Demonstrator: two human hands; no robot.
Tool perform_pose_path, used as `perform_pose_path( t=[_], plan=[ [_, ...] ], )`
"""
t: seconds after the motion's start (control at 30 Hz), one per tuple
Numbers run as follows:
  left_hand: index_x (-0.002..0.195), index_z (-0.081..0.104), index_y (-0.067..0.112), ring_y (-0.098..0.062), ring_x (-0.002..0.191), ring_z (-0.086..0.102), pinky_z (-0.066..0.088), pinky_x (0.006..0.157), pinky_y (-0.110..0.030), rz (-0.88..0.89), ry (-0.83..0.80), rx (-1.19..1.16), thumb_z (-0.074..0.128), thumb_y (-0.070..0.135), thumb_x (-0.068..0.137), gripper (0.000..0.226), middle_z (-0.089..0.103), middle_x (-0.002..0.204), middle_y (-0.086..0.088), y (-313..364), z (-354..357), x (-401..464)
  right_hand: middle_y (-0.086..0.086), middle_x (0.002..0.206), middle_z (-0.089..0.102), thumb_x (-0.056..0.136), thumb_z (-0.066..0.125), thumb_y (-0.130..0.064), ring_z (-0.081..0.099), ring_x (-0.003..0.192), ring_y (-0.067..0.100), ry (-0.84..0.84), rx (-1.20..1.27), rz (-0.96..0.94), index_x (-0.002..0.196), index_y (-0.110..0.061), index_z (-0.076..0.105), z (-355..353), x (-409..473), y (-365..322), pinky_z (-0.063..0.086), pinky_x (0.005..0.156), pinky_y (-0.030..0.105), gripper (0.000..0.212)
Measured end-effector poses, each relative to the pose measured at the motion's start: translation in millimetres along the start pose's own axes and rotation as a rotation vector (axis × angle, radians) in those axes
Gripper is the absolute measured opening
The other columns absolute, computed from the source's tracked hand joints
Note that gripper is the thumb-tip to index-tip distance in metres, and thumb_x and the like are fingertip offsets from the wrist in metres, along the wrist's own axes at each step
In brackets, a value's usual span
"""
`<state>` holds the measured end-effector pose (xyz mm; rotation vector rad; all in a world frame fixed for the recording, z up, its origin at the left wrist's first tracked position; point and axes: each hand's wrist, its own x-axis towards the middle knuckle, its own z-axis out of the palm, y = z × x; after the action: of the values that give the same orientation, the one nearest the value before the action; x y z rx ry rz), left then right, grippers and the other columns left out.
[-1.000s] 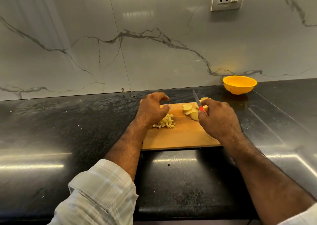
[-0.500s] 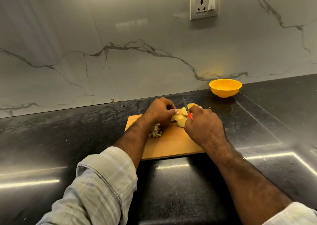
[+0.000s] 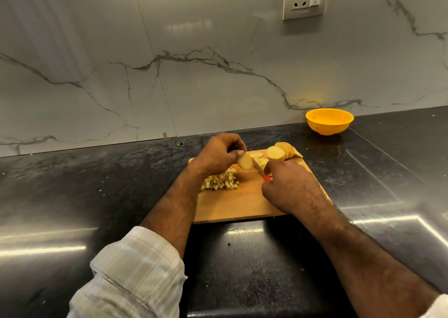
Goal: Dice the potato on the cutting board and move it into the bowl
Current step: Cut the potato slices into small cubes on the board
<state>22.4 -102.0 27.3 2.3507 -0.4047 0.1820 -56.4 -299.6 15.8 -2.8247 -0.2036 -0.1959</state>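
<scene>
A black stone countertop (image 3: 72, 196) is noted, bearing a wooden cutting board (image 3: 242, 204) as the reference landmark. A yellow bowl (image 3: 329, 121) stands well apart from the board, beyond its far right corner, near the marble wall. On the board's far right corner lies the uncut potato piece (image 3: 282, 151), with loose slices (image 3: 260, 159) just beside it. A pile of diced potato (image 3: 221, 180) lies on the board's left half.

Risk: the knife (image 3: 260, 171) blade lies close to the left fingertips; a slip on the rounded slice could cause a cut. Dice could be spilled on the long carry to the bowl.

The left hand (image 3: 218, 155) is held over the board's far left, pinching a potato slice (image 3: 244, 160) on edge. The right hand (image 3: 288, 187) is clenched round the red knife handle, blade pointed toward that slice.
</scene>
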Motion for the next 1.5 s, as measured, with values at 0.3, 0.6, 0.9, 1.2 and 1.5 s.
perform_pose_path(
  t=[0.3, 0.6, 0.9, 1.2, 1.5],
  plan=[
    [0.113, 0.074, 0.030, -0.013, 0.117, 0.057, 0.032, 0.114, -0.056, -0.029, -0.022, 0.442, 0.070, 0.043, 0.098, 0.020, 0.067, 0.122, 0.010, -0.9, 15.9, -4.5, 0.003, 0.132, 0.060, 0.088, 0.065, -0.040, 0.059, 0.111, 0.021, -0.123, 0.056, 0.038, 0.134, -0.025, 0.060, 6.8, 2.5, -6.3, 0.057, 0.094, 0.040, 0.049],
    [0.108, 0.080, 0.028, -0.012, 0.114, 0.061, 0.051, 0.108, -0.048, -0.084, -0.185, 0.284, 0.081, 0.036, 0.091, 0.019, 0.066, 0.120, 0.011, -4.7, 7.9, -6.0, 0.001, 0.131, 0.062, 0.093, 0.066, -0.037, 0.058, 0.113, 0.019, -0.112, 0.049, 0.017, 0.135, -0.026, 0.060, 7.3, 1.1, -8.3, 0.056, 0.096, 0.037, 0.044],
    [0.114, 0.079, 0.021, -0.010, 0.110, 0.062, 0.055, 0.099, -0.033, -0.069, -0.239, 0.277, 0.080, 0.025, 0.093, 0.021, 0.068, 0.128, 0.003, -3.2, 0.5, -8.1, 0.003, 0.131, 0.062, 0.098, 0.064, -0.034, 0.056, 0.112, 0.018, -0.109, 0.068, 0.005, 0.138, -0.025, 0.059, 7.0, 0.5, -12.2, 0.055, 0.094, 0.035, 0.042],
    [0.115, 0.079, 0.020, -0.009, 0.103, 0.060, 0.055, 0.092, -0.028, -0.072, -0.213, 0.261, 0.081, 0.024, 0.092, 0.024, 0.068, 0.118, 0.005, 1.6, 2.2, -10.5, 0.000, 0.126, 0.067, 0.100, 0.061, -0.031, 0.059, 0.111, 0.018, -0.074, 0.040, -0.039, 0.135, -0.025, 0.066, 3.8, -3.7, -17.8, 0.058, 0.094, 0.035, 0.036],
    [0.109, 0.082, 0.023, -0.009, 0.098, 0.063, 0.052, 0.082, -0.024, -0.080, -0.196, 0.292, 0.084, 0.027, 0.089, 0.020, 0.070, 0.114, 0.007, -0.1, 4.0, -6.2, 0.004, 0.120, 0.069, 0.099, 0.061, -0.023, 0.062, 0.104, 0.020, -0.096, 0.029, -0.034, 0.131, -0.023, 0.071, 6.6, -1.9, -25.6, 0.058, 0.091, 0.034, 0.034]
  ],
)
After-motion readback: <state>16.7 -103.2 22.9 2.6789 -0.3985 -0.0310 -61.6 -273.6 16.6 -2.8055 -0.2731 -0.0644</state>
